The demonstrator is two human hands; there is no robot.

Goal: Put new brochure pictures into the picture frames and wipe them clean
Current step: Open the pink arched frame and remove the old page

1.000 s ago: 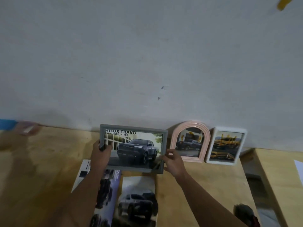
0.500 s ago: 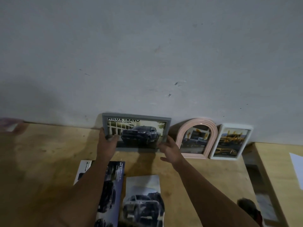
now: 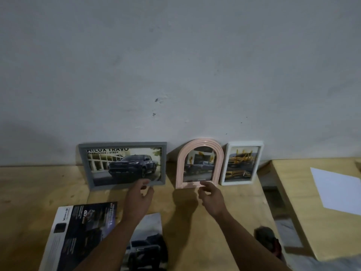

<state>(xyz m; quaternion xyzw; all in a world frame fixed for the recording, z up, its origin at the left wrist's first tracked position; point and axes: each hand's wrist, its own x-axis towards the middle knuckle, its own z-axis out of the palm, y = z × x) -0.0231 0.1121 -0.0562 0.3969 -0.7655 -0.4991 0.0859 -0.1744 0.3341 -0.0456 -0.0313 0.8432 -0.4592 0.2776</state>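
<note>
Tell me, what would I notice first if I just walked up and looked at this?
Probably the row of three frames leaning on the grey wall: a wide grey rectangular picture frame showing a dark truck, a pink arched picture frame beside it, and a small white rectangular picture frame on the right. Below them, the left hand and right hand reach toward the frames over the wooden table.

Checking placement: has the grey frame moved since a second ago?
Yes. The grey frame went back to lean on the wall, left of the pink frame.

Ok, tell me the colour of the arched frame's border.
Pale pink, on the arched frame; clearest in the head view.
</note>
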